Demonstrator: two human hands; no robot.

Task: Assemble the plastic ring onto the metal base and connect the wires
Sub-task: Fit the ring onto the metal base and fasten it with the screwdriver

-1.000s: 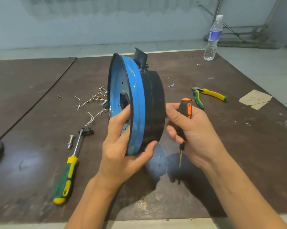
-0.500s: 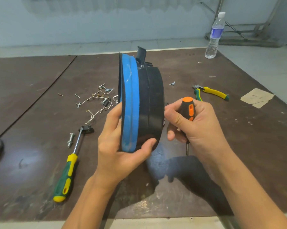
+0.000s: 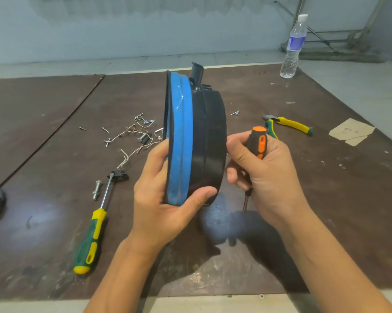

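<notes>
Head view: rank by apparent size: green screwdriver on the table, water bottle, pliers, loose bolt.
1. green screwdriver
2. water bottle
3. pliers, only slightly smaller-looking; the bottle stands farther from the camera, so this pair is unsure
4. bolt

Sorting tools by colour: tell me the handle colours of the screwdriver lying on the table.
Screwdriver handle: green with yellow, seen in the head view.

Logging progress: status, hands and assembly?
Left hand grips blue-and-black assembly, held on edge. Right hand grips orange screwdriver. Wires loose on table.
</notes>
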